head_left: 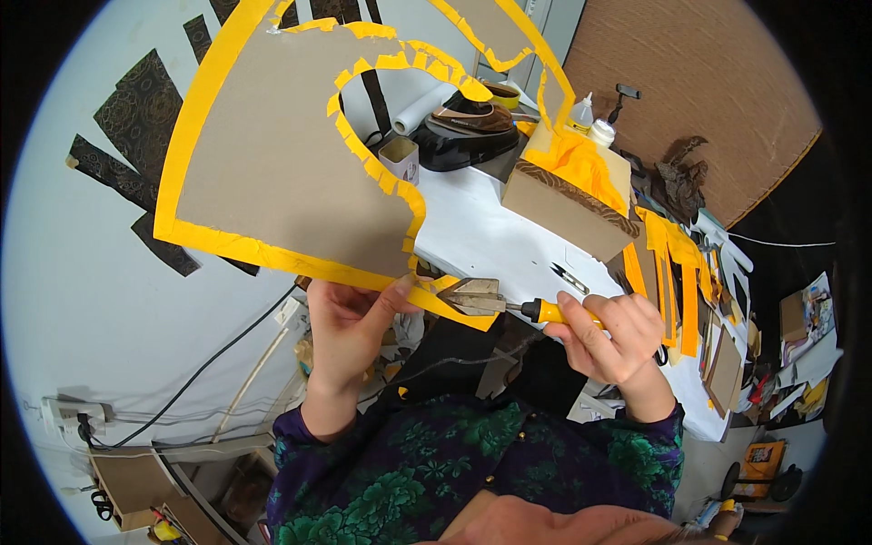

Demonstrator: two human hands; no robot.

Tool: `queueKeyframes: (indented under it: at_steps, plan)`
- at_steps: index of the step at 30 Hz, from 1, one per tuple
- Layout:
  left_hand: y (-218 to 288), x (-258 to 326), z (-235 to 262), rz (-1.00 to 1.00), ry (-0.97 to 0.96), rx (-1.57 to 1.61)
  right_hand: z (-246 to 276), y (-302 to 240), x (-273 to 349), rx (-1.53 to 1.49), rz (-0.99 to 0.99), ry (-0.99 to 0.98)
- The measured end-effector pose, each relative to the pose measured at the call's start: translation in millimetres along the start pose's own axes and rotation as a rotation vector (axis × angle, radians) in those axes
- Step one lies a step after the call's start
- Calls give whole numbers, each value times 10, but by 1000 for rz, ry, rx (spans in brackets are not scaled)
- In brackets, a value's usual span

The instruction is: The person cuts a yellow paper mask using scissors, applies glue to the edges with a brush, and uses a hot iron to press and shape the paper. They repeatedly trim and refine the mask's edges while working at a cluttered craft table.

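My left hand [350,327] grips the lower edge of a large grey-beige board panel [282,154] between thumb and fingers. Yellow fabric [204,232] wraps the panel's rim, notched into tabs along the curved cut-out. In my right hand [613,336] is a small tool with a yellow and black handle, which looks like a mini craft iron [477,298]. Its pointed metal head lies against the yellow strip at the panel's lower right end, just right of my left thumb. My left fingers are partly behind the board.
On the white table [463,227] are a black and brown clothes iron [468,132], a box [572,200] topped with yellow fabric, and thread snips [570,278]. Yellow-edged strips [677,263] pile up at the right. A black cord [195,372] runs down to a wall socket.
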State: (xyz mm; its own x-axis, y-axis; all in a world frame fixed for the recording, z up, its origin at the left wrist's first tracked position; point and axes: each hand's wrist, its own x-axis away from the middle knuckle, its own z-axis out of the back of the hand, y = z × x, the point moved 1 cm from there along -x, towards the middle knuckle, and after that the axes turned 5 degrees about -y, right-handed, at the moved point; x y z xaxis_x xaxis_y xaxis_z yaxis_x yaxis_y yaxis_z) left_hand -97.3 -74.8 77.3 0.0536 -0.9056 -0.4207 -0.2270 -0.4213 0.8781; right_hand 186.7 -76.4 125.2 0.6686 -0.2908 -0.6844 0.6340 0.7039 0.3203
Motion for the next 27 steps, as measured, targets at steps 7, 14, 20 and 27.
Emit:
queueKeyframes:
  at_steps: [7, 14, 20, 27]
  plan:
    - [-40, -27, -4, 11, 27, 72, -15, 71, 127, -154, -179, 107]
    - [-213, -56, -95, -14, 15, 172, -675, -82, 359, -1186, -963, 364]
    - [-330, -35, -311, 0, 31, 296, -952, -361, 123, -1671, -1074, 316]
    - [-397, 126, 333, -342, 94, 568, -978, 6, 464, -1654, -1137, 377]
